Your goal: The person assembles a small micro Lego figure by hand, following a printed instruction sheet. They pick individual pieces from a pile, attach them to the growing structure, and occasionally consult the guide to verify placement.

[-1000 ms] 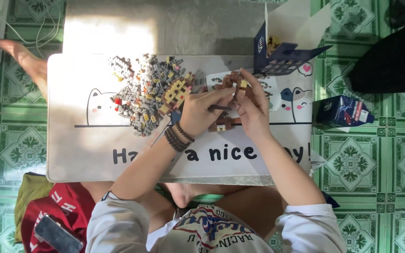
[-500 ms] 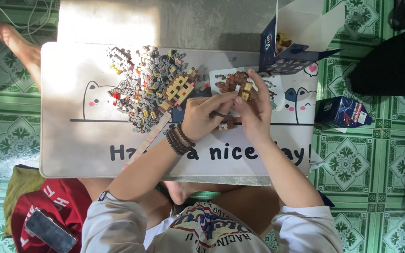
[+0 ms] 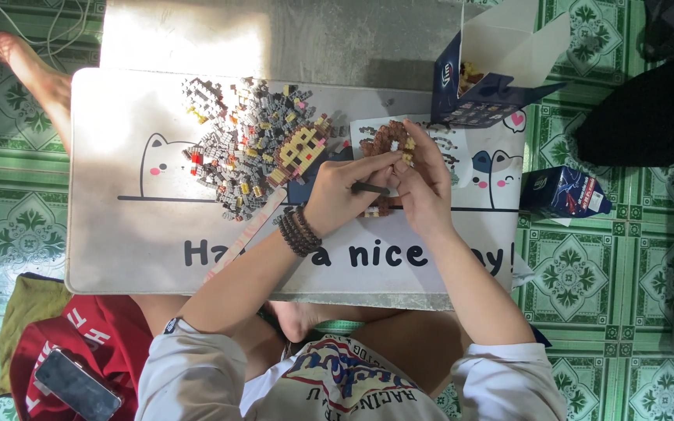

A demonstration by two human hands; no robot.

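Both hands meet over the small table (image 3: 118, 257) — the left hand (image 3: 341, 195) and right hand (image 3: 423, 187) pinch a brown brick model (image 3: 388, 139) at their fingertips. The loose brick pile (image 3: 251, 148) lies just left; an open box (image 3: 481, 93) stands beyond, near the far edge.

Small brown brick model (image 3: 388, 139) — a partly built, rounded cluster of tiny building blocks, mostly brown with a few yellow and pale pieces at its right edge. It is held just above the low white table, far of centre and towards the right, over a printed sheet. The left hand (image 3: 345, 195) pinches its near-left edge with thumb and forefinger; a thin dark tool lies across this hand's fingers. The right hand (image 3: 423, 191) grips its right side, fingers curled over the top. Loose brick pile (image 3: 251, 144) — grey, yellow, red and brown pieces, spread to the left of the model.
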